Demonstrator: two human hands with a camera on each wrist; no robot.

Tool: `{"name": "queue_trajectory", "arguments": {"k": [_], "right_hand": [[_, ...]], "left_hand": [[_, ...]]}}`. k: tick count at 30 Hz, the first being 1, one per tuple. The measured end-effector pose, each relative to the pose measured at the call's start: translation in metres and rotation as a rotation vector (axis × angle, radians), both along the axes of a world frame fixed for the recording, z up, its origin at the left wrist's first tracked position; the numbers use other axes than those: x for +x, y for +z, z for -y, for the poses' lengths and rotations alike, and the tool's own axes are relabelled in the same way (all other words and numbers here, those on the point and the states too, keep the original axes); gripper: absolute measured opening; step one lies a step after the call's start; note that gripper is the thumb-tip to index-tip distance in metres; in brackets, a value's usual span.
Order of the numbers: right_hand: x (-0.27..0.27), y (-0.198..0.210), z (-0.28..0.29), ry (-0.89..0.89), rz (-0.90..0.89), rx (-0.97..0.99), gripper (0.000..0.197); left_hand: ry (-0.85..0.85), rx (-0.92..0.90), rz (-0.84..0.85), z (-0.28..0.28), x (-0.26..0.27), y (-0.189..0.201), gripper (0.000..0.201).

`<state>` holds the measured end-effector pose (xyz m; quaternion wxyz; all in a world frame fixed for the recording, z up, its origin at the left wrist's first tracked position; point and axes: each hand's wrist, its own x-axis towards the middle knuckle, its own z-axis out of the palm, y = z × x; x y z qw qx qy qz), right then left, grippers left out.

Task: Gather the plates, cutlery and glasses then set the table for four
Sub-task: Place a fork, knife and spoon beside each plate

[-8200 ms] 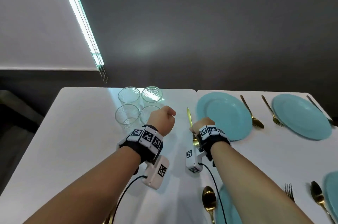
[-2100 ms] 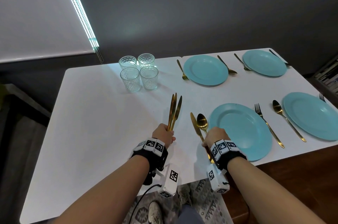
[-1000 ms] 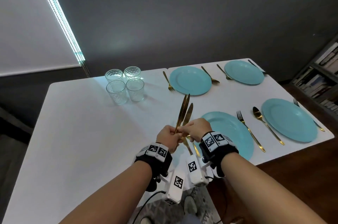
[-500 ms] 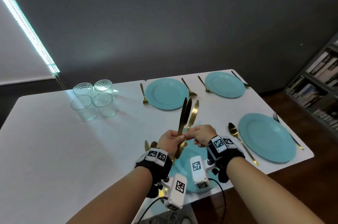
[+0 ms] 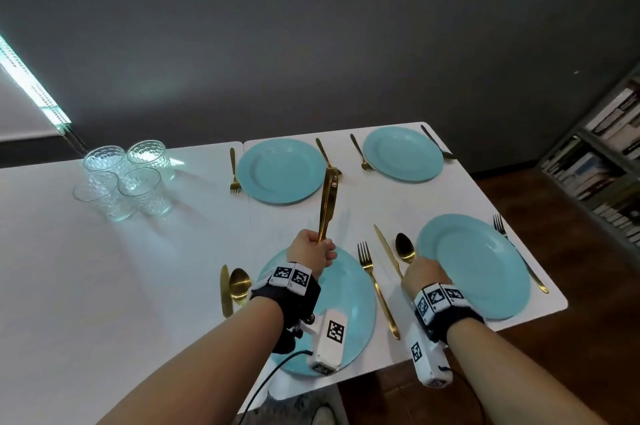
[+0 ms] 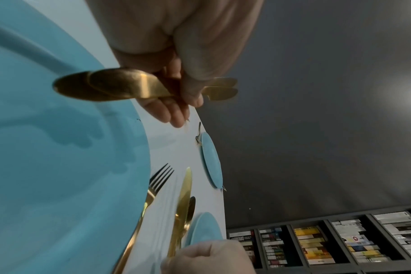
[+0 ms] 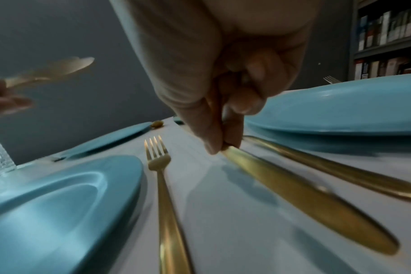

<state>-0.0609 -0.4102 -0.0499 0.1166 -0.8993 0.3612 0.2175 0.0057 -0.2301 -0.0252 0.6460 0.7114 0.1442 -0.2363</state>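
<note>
Here, white table (image 5: 104, 286), near and left edges cut off; four teal plates, the nearest plate (image 5: 349, 286) half hidden by the left forearm; four glasses (image 5: 128, 178) clustered far left; left hand (image 5: 308, 251) gripping two gold knives (image 5: 327, 206) upright above the nearest plate; right hand (image 5: 420, 274) pinching a knife (image 5: 386, 248) lying beside a spoon (image 5: 405, 248), its handle hidden

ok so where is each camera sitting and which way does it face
head: worn high, looks forward and down over the white table; both forearms, left hand, right hand show.
left wrist: under the left hand, faces along its fingers gripping two gold knives.
right wrist: low over the table, faces the right hand pinching a knife.
All three share that knife.
</note>
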Motion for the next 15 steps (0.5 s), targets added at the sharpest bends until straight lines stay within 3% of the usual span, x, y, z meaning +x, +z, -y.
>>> {"name": "queue_trajectory", "arguments": {"k": [10,15], "right_hand": [[0.001,-0.023,0.005,-0.017,0.048,-0.019,0.016],[-0.001,-0.027,0.012,-0.104,0.045,0.070,0.027]], "left_hand": [[0.019,0.056,-0.001,0.017,0.000,-0.005,0.014],[0.011,0.073,-0.010,0.022,-0.002,-0.009,0.023]]}}
